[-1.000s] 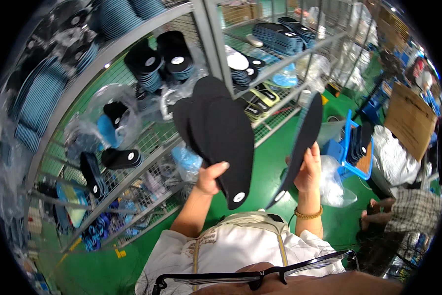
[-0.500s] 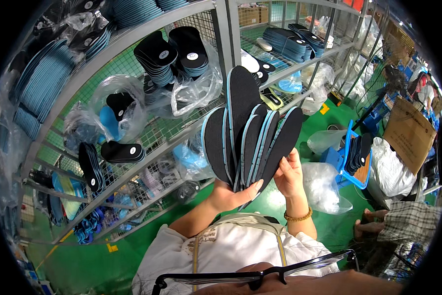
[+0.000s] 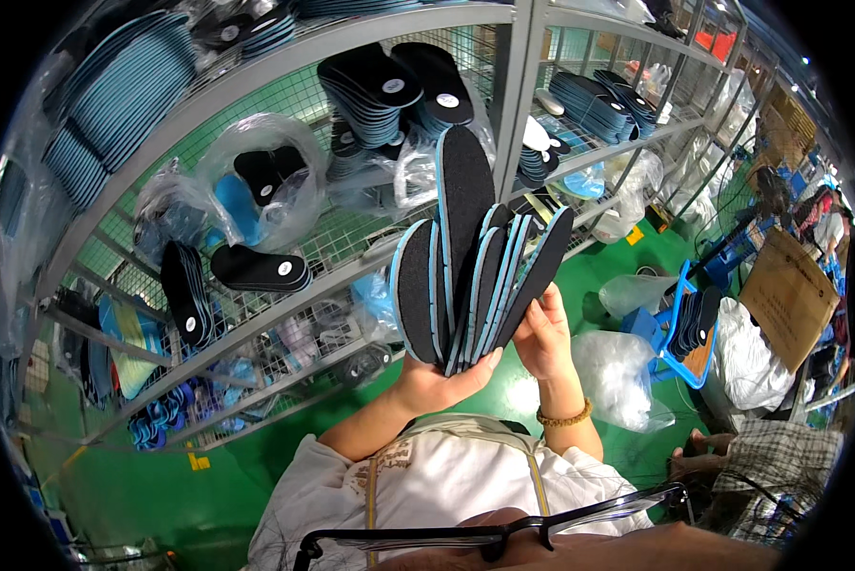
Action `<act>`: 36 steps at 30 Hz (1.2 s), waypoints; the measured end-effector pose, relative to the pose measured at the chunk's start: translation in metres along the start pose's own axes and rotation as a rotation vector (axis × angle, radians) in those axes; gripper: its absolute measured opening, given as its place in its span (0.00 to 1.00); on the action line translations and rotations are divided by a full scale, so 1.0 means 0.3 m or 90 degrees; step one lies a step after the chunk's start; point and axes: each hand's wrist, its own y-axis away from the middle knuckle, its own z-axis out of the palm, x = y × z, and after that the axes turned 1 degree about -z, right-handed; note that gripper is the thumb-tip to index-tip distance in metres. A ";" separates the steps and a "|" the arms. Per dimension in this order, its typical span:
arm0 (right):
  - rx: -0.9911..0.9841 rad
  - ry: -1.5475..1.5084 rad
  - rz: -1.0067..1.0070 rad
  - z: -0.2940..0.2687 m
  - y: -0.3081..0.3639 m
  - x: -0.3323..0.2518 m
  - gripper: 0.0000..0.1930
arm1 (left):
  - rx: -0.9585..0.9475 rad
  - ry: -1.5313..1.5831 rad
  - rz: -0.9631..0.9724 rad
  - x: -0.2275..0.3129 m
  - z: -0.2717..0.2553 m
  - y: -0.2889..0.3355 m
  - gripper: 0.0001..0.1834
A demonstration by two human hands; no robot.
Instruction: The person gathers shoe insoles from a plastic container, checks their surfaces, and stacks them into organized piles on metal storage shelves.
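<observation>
Beside the grey rack (image 3: 522, 67) | black-and-blue insoles (image 3: 484, 285), apart a second ago, now one fan | left grip (image 3: 435, 384) closed round their lower ends; right grip (image 3: 545, 341) pinching the rightmost | separate portions now handled together

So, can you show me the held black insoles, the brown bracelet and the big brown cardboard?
Black insoles (image 3: 486, 278): head view, on a dark face mid-fan.
Brown bracelet (image 3: 564, 420): head view, on the band's lower part.
Brown cardboard (image 3: 787, 300): head view, on its broad side.
</observation>
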 end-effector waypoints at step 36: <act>0.150 0.142 -0.131 0.412 0.047 0.324 0.11 | -0.019 0.591 -0.208 0.045 -0.441 0.100 0.27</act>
